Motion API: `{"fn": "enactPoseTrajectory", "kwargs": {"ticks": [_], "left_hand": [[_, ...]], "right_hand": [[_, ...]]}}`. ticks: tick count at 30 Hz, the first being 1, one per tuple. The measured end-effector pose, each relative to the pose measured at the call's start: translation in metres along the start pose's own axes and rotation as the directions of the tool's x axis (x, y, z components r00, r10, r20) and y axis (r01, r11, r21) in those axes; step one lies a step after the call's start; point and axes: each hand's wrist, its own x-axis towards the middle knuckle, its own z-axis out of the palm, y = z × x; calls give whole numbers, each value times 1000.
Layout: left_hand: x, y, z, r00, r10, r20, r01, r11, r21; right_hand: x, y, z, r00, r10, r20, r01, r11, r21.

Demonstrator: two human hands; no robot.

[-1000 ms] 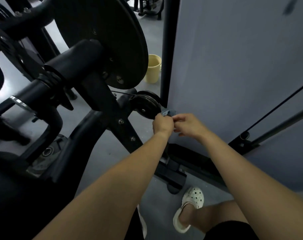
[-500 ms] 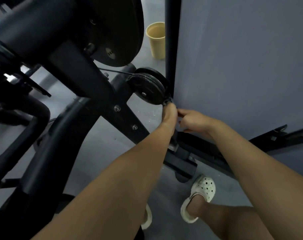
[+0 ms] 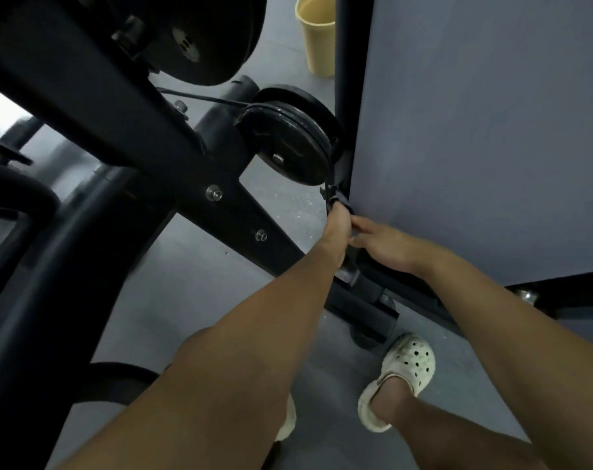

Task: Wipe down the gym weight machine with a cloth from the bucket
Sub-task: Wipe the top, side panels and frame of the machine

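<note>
Under the pulley: we hold the cloth (image 3: 335,198) bunched just below the near rim of the black pulley (image 3: 288,147), against the edge where the upright post (image 3: 347,62) meets the grey panel (image 3: 474,130).
Left hand (image 3: 337,228): fingers clenched round the cloth; a dark wad protrudes above the knuckles.
Right hand (image 3: 383,245): just right of the left hand and touching it. The fingers reach left and their tips are hidden, so we cannot tell whether they grasp the cloth.
Cable (image 3: 200,96): thin and black, it enters the pulley groove from the left.
Obstructions: a diagonal frame beam (image 3: 152,137) with two bolts crosses left of our arms. A large black disc (image 3: 203,28) hangs at far left.
Bucket (image 3: 317,39): yellow, on the floor (image 3: 193,283) beyond the pulley, partly hidden by the post, well apart from both hands.
Base bracket (image 3: 366,310): black, on the floor beneath the hands.
Clog (image 3: 403,374): pale and perforated, near the bracket. The other is mostly hidden under the left forearm.
</note>
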Motion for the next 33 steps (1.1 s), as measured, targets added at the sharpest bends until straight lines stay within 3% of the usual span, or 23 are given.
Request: {"fn": "enactPoseTrajectory", "kwargs": {"ticks": [7,17,25,33], "left_hand": [[-8,0,-4,998,-18,52,15,998,61],[-78,33,-7,984,116,137,-133,984,116],[-62,16,-4,956,293,36,-290,910,295],[-55,6,-4,952,306,-6,-268,842,468]], "right_hand": [[-11,-2,7,997,37,-64,-37,999,-4],[-75,-55,-5,975,-105,-197,92,993,-74],[-67,-34,-8,968,-123,-218,113,992,-61],[-28,0,-1,984,-43,-173,27,995,-95]]}}
